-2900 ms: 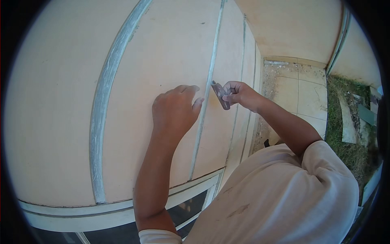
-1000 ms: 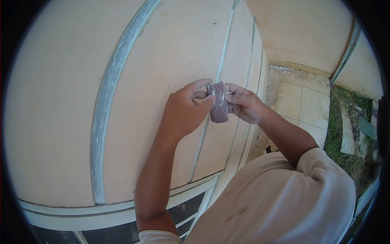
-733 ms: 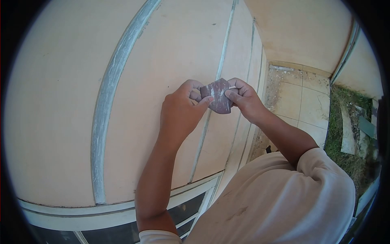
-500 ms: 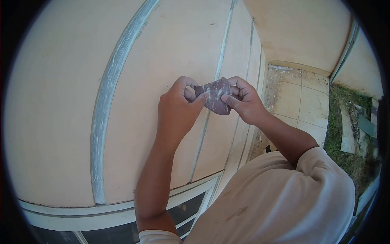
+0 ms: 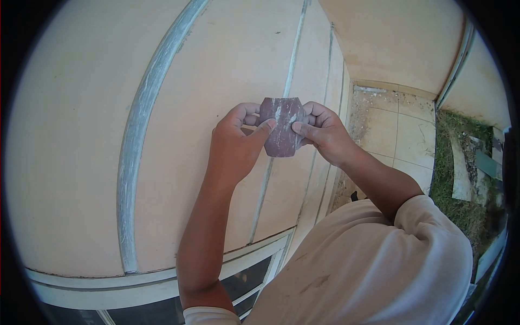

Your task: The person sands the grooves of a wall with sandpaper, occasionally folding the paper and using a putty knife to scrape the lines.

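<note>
A dark reddish-brown sheet (image 5: 283, 135), like sandpaper, with whitish streaks on its face, is held up between both hands in front of the wall. My left hand (image 5: 245, 130) pinches its left side, thumb on the face and fingers bent behind. On the opposite edge, my right hand (image 5: 320, 129) grips it the same way, with the thumb near the middle. Behind the sheet runs a narrow grey-white strip (image 5: 295, 51) on the peach wall (image 5: 216, 81). The fingertips behind the sheet are partly hidden.
A wide curved grey-white strip (image 5: 142, 114) crosses the wall at left. White window framing (image 5: 108, 290) runs along the bottom left. To the right lie floor tiles (image 5: 414, 135), grass (image 5: 447, 157) and loose boards (image 5: 460, 173).
The sheet has been turned and flattened, now showing a more upright, evenly shaped face. Both hands still hold it, and the view has shifted slightly.
</note>
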{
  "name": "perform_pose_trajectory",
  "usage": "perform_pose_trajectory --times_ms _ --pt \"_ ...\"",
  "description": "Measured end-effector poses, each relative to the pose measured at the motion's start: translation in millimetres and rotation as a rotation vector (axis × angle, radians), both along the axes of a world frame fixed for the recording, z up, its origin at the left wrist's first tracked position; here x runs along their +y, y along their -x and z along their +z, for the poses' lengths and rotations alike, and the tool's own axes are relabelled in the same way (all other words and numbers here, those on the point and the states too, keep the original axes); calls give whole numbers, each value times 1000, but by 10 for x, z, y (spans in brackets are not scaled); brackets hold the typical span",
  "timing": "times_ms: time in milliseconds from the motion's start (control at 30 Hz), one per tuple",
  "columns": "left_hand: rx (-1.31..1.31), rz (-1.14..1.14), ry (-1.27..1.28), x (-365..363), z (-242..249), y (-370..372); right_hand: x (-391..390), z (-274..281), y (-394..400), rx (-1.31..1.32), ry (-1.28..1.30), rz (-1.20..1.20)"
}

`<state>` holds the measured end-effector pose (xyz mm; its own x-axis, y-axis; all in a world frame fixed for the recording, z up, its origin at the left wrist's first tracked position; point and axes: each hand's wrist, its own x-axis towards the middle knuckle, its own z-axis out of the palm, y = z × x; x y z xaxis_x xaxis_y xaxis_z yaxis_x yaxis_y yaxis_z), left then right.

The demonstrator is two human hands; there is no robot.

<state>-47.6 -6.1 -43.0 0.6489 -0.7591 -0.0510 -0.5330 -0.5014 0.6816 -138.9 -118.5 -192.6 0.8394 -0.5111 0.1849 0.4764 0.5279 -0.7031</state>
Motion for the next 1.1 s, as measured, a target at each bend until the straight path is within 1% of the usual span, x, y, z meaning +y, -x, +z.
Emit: perform_pose_trajectory --times_ms 33,167,233,267,333,367,433,467,533,667,733,767,833,867,933,967,1033,1067,1100 --pt "7 -6 50 2 -17 2 -4 -4 1 26 18 -13" --pt "-16 -16 24 13 -36 -17 19 35 18 44 -29 -82" --pt "-13 -22 71 16 -23 0 26 -30 7 -70 58 -195" --pt "-13 -23 72 12 -24 2 15 -48 9 -71 59 -196" --pt "17 -159 95 5 -32 4 -1 -21 31 -14 187 -204" --pt "19 -160 94 14 -46 1 5 5 51 -13 186 -205" --pt "-300 -217 8 43 -67 -9 24 104 84 8 304 -221" --pt "-302 -218 9 42 -58 -5 22 101 87 7 305 -222" --pt "-534 -230 -136 43 -37 16 21 75 99 171 384 -206" --pt "-615 -214 -173 68 -48 75 32 4 52 136 364 -250" --pt "-866 -259 -85 104 -87 20 31 40 81 157 478 -331" --pt "-867 -258 -85 101 -101 -3 32 36 78 156 478 -331" --pt "-665 -310 -55 77 -116 -39 36 13 61 164 628 -443" --pt "-666 -310 -55 75 -114 -33 43 -8 40 163 628 -444" --pt "-479 -220 -106 64 -103 -11 57 -34 -9 119 493 -435" --pt "-481 -220 -106 56 -88 3 62 -30 -12 117 493 -436" --pt "-361 -168 -183 41 -62 29 76 -8 -1 70 180 -165" --pt "-362 -171 -183 41 -65 29 81 5 6 70 179 -168" --pt "-299 -134 -144 42 -69 28 82 24 11 68 105 -121"
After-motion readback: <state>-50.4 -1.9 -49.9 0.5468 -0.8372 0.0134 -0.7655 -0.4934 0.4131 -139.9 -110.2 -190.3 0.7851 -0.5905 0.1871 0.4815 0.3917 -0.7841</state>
